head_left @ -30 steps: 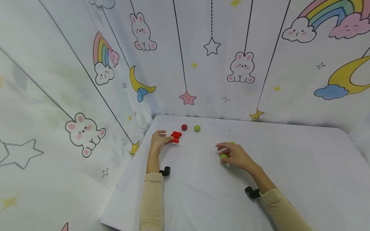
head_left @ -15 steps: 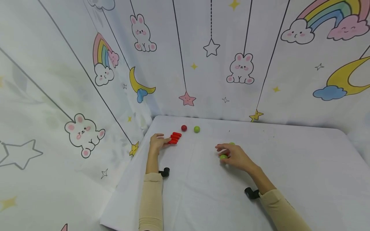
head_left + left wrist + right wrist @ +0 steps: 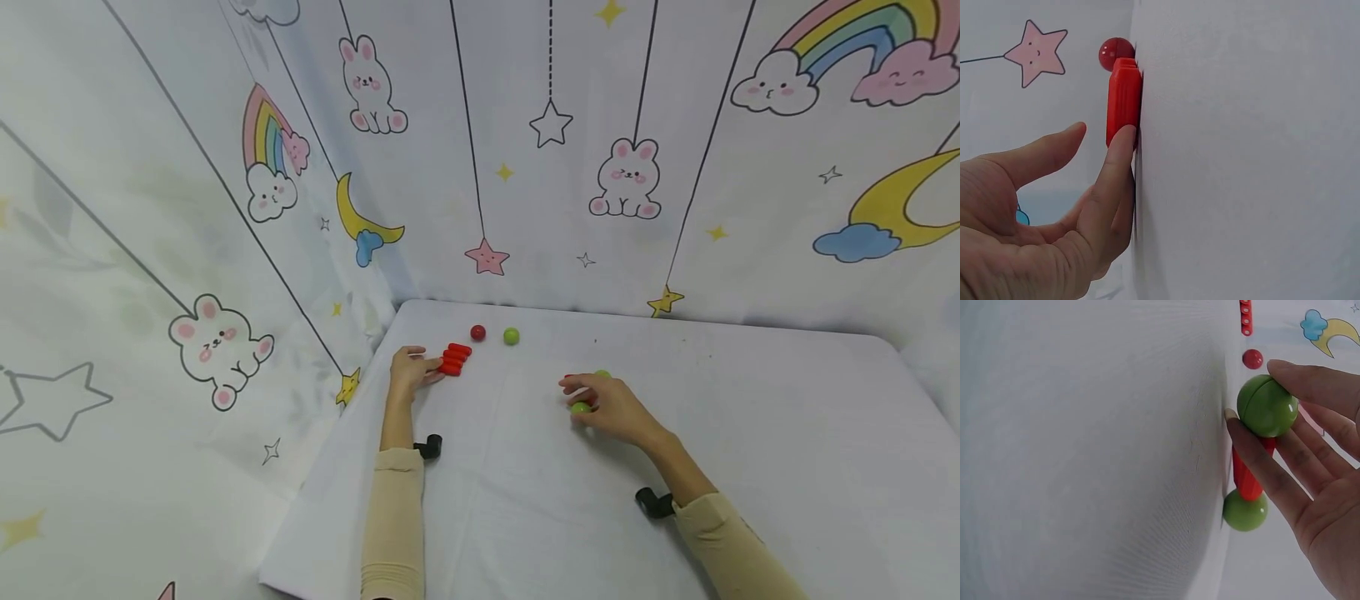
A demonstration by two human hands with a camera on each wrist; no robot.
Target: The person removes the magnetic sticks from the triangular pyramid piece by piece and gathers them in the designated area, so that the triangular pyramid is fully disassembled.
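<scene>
A row of short red rods (image 3: 454,358) lies side by side on the white table (image 3: 750,433), far left. My left hand (image 3: 427,365) lies flat beside them, and its straight forefinger (image 3: 1124,140) touches the end of the nearest red rod (image 3: 1124,100). The thumb stands apart. My right hand (image 3: 579,397) is mid-table and pinches a green ball (image 3: 1266,405) between thumb and fingers. That ball sits on a red rod (image 3: 1246,476) with a second green ball (image 3: 1245,511) at its other end. The palm hides most of the rod in the head view.
A loose red ball (image 3: 477,332) and a loose green ball (image 3: 512,336) lie near the table's back edge, just beyond the red rods. Printed curtains close in the back and left sides. Black wrist camera mounts (image 3: 654,502) sit on both forearms.
My left hand has drawn its fingers together and slid slightly nearer, with the red rods nudged a little. The right hand has stayed on the green ball.
</scene>
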